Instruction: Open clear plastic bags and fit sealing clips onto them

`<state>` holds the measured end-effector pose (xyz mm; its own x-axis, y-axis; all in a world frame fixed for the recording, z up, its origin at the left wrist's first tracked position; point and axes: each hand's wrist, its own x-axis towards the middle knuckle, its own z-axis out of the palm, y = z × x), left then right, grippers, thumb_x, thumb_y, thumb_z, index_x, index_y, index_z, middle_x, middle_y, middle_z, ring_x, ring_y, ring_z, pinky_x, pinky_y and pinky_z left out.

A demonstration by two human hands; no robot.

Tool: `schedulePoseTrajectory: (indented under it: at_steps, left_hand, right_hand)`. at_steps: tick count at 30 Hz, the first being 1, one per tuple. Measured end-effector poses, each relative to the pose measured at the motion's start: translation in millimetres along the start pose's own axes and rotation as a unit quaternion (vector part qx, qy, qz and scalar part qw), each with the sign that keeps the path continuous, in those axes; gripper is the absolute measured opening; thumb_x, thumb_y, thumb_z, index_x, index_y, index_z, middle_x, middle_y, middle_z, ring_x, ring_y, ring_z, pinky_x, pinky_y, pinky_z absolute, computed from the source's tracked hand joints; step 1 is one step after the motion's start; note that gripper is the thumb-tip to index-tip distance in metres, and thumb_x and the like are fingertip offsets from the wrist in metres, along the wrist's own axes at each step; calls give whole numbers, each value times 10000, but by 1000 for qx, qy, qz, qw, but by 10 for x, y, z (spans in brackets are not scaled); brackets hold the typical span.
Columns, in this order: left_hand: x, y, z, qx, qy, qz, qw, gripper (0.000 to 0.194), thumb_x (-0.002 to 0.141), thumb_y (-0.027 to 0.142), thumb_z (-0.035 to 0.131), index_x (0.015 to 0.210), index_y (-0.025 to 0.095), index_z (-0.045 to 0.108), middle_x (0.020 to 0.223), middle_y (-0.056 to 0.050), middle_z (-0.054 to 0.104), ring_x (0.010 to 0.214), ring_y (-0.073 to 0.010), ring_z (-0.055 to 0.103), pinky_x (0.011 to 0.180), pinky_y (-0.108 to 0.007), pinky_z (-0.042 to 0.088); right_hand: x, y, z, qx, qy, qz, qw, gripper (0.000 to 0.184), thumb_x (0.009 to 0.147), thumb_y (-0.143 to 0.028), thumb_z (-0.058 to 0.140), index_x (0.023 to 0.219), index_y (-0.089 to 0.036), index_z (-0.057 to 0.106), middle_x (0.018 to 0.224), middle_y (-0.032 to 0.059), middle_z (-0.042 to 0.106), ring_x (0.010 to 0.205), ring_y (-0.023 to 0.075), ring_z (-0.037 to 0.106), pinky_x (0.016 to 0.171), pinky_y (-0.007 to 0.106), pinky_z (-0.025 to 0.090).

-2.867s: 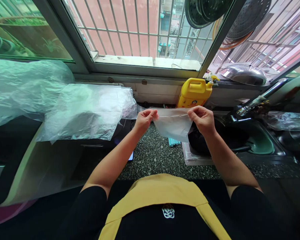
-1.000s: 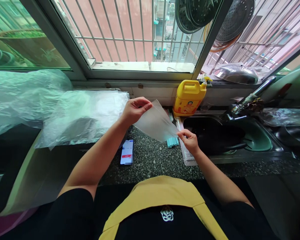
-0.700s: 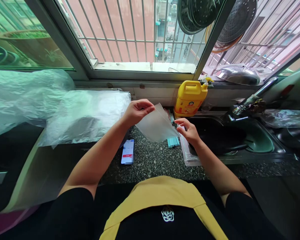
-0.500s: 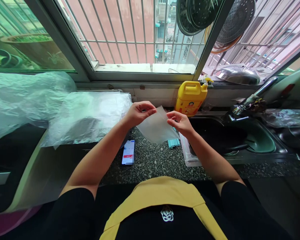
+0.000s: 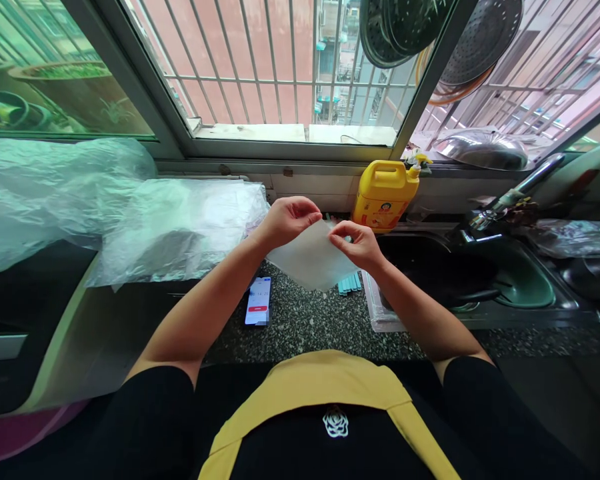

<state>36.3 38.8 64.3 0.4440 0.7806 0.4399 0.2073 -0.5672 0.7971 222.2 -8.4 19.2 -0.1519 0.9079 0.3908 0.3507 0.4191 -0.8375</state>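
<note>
Between both hands hangs a small translucent white plastic bag (image 5: 314, 259), its lower part bulging down over the speckled counter. My left hand (image 5: 296, 219) pinches its upper edge, thumb against fingers. Close by on the other side, my right hand (image 5: 356, 243) also has thumb and fingers closed on the upper edge. The fingertips of the two hands are a short gap apart. Several teal strips (image 5: 349, 285) lie on the counter under the bag's right side, partly hidden by it. A phone (image 5: 258, 301) with a lit screen lies below my left hand.
Large plastic wrapping (image 5: 180, 227) covers things at the left. A yellow jug (image 5: 385, 197) stands by the window wall. Right of the strips lies a clear plastic package (image 5: 377, 310), beside the sink (image 5: 570, 293) with a dark pan (image 5: 430, 267) in it. A faucet (image 5: 500, 200) rises behind.
My hands have come closer together at the bag's upper edge, and its top corner has folded down between them. The whole view has shifted slightly.
</note>
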Motion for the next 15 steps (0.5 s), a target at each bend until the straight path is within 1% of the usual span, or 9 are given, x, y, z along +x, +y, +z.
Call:
schedulePoseTrajectory:
  at_steps: [2,5,7,9,12,14,15]
  left_hand:
    - [-1,-6,-8,4,17,-7,1000,136,744,283,641,683,162,658,644,-20,648,615,-112,570,556,-231,455]
    - [-31,-24,-75,-8,41,-14,999,137,745,278,636,682,162,673,638,-22,654,598,-113,570,535,-231,448]
    - [-54,-43,-125,-14,51,-18,998,138,738,285,645,678,165,678,629,-22,653,589,-111,568,520,-227,441]
    - [-70,-68,-160,-20,62,-18,998,139,727,296,659,675,168,679,631,-23,656,592,-112,570,517,-225,440]
    - [-77,-108,-177,-33,83,-7,996,150,710,319,680,672,175,678,642,-23,658,602,-110,574,531,-227,448]
    - [-80,-123,-178,-42,94,2,995,158,700,333,692,666,179,678,646,-20,656,606,-108,575,542,-229,452]
    - [-82,-126,-179,-45,96,6,994,163,697,340,696,664,181,678,648,-19,654,609,-107,576,547,-231,454]
  right_hand:
    - [-39,53,-72,-10,-10,5,1000,288,745,-486,646,769,-199,663,791,30,679,770,154,602,724,312,477]
    - [-146,178,-235,-29,-27,18,999,335,686,-513,695,837,-214,681,872,44,690,840,179,611,774,338,480]
    - [-234,270,-336,-33,-26,42,998,351,673,-531,698,823,-215,684,869,49,693,836,186,613,787,353,479]
    - [-315,351,-396,-33,-12,68,997,350,665,-541,701,770,-208,680,822,48,690,802,185,611,791,360,474]
    - [-402,449,-392,-21,-6,90,996,368,628,-551,728,711,-198,668,756,38,677,755,177,598,777,349,465]
    - [-438,516,-345,18,4,107,994,402,627,-578,717,747,-197,671,758,32,673,736,169,590,742,330,464]
    - [-451,555,-316,45,21,121,991,422,642,-600,693,768,-198,669,755,28,669,720,162,584,716,318,463]
